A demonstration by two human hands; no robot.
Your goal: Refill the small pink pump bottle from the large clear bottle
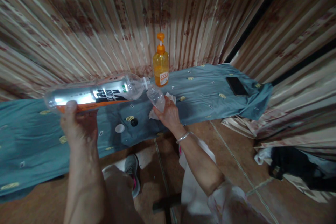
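Observation:
My left hand (pixel 78 120) is wrapped round the base end of a large clear plastic bottle (pixel 110 92) with a silver and orange label. The bottle lies nearly level in the air, its open neck pointing right. At that neck is the mouth of a small clear plastic bottle (pixel 156 97), tilted toward it. My right hand (pixel 169 113) is closed round the small bottle, with a white tissue (pixel 172 98) showing beside the fingers. On the cloth below lie a white cap (pixel 120 128) and a black cap (pixel 134 122).
An orange pump bottle (pixel 161 66) stands just behind the bottle mouths. A black phone (pixel 236 86) lies toward the right end of the blue-green cloth (pixel 204 94). Pleated curtains (pixel 105 24) rise behind. Dark fabric (pixel 296 164) lies low at the right.

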